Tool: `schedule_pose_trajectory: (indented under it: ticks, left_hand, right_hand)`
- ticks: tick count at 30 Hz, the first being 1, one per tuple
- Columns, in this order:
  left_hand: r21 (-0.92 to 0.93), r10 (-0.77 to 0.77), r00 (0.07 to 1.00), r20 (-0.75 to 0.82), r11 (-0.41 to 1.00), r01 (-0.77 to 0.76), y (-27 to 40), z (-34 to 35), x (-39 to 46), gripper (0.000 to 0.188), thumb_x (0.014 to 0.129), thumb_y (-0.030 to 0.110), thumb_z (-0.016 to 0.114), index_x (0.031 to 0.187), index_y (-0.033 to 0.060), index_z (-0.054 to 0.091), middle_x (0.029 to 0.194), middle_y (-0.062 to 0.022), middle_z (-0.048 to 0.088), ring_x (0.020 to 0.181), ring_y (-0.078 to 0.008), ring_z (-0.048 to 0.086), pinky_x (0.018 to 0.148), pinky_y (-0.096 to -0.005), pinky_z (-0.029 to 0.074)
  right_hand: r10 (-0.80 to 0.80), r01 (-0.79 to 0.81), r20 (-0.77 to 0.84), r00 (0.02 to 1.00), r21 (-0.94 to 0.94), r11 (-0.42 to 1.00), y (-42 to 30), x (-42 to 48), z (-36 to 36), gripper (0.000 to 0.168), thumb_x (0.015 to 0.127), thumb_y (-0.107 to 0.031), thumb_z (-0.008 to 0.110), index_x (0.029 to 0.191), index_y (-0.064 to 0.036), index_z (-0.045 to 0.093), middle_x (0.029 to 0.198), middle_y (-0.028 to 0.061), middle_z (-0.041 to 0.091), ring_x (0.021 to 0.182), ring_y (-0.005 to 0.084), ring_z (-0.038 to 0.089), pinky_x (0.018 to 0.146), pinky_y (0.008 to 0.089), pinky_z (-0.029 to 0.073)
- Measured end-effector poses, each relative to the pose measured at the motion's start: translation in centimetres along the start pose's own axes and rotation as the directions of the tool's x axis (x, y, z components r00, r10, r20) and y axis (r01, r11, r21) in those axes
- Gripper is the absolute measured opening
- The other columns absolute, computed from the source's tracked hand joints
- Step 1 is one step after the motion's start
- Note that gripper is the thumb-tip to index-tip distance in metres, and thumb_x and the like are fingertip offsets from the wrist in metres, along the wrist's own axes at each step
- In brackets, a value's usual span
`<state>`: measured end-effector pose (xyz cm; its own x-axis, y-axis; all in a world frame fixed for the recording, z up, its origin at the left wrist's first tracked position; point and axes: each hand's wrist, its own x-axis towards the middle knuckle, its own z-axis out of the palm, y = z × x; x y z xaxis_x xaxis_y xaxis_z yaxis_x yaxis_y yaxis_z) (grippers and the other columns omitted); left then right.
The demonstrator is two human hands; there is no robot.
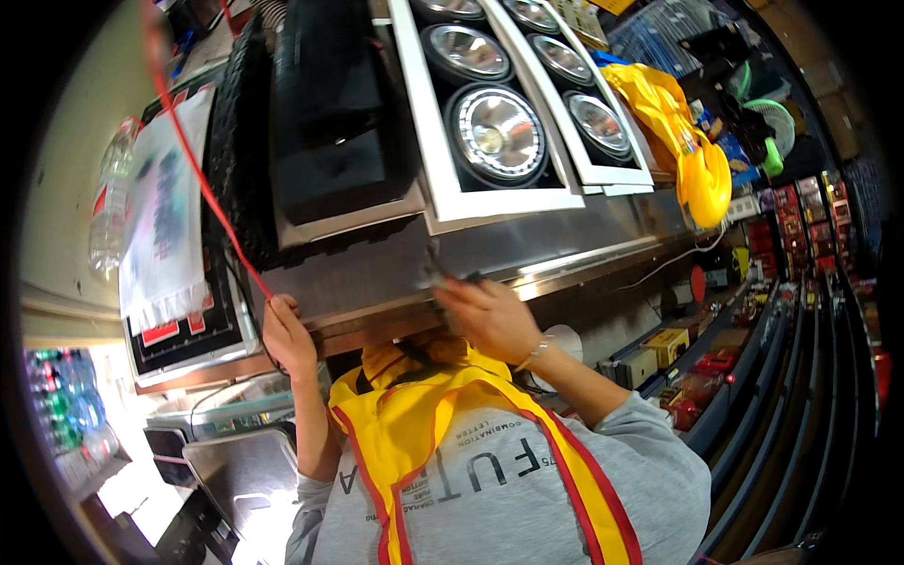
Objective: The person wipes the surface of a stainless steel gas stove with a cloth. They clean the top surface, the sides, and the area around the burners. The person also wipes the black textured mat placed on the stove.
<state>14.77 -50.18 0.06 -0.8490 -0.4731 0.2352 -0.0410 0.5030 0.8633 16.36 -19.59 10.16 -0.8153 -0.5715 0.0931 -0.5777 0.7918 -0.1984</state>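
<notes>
My left hand (288, 339) pinches the end of a red cable (219, 201) at the counter's front edge, left of centre. The cable runs up and out of view at the top left. To the right, my right hand (487, 318) is blurred and holds a small metal hand tool (436, 265), too blurred to name exactly. Beyond the hands, a white-framed downlight fixture with round lamps (498, 134) lies on the metal counter (367, 272). Another such fixture (599, 123) lies to its right. A glossy black box (332, 141) sits on the left side.
A plastic bottle (109, 205) and a whitish printed bag (166, 205) lie at the left. A yellow plastic bag (660, 106) hangs over the counter's right end. Shelves with packaged goods (706, 367) stand at the right. A metal-backed chair (244, 466) is at the lower left.
</notes>
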Motion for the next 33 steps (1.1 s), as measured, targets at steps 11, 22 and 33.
schedule_pose_trajectory:
  ticks: [11, 22, 33]
  left_hand:
    - [0.093, -0.009, 0.998, -0.062, 0.996, 0.015, -3.3, -0.1, -0.2, 0.039, 0.105, 0.029, 0.038, 0.087, -0.0001, 0.058, 0.074, -0.0097, 0.056, 0.069, -0.0201, 0.053, 0.066, -0.0338, 0.044]
    - [0.672, 0.097, 0.956, -0.278, 0.73, 0.122, -0.3, 1.6, -3.0, 0.056, 0.093, 0.026, 0.063, 0.133, -0.0076, 0.04, 0.127, -0.0263, 0.05, 0.114, -0.0388, 0.05, 0.096, -0.0474, 0.038]
    - [0.821, 0.678, 0.711, -0.185, 0.504, -0.267, 9.2, 10.4, -11.5, 0.06, 0.095, 0.02, 0.059, 0.143, -0.0044, 0.032, 0.143, -0.0196, 0.039, 0.13, -0.035, 0.039, 0.106, -0.0482, 0.032]
  right_hand:
    - [0.252, -0.255, -0.057, 0.966, -0.036, 0.966, 9.9, -3.7, 3.8, 0.038, 0.073, -0.012, 0.061, 0.11, -0.011, 0.066, 0.11, 0.0037, 0.066, 0.082, 0.0259, 0.061, 0.072, 0.0389, 0.05]
    - [0.716, -0.768, -0.448, 0.536, 0.094, 0.634, 37.7, -19.8, -2.8, 0.024, 0.08, -0.008, 0.058, 0.101, -0.012, 0.071, 0.099, 0.0124, 0.067, 0.089, 0.036, 0.063, 0.083, 0.0459, 0.052]
    - [-0.008, 0.005, -0.059, 0.998, -0.04, 0.999, 24.9, -13.0, -0.1, 0.053, 0.082, -0.017, 0.062, 0.134, -0.018, 0.054, 0.135, 0.0029, 0.053, 0.116, 0.0219, 0.052, 0.098, 0.0398, 0.039]
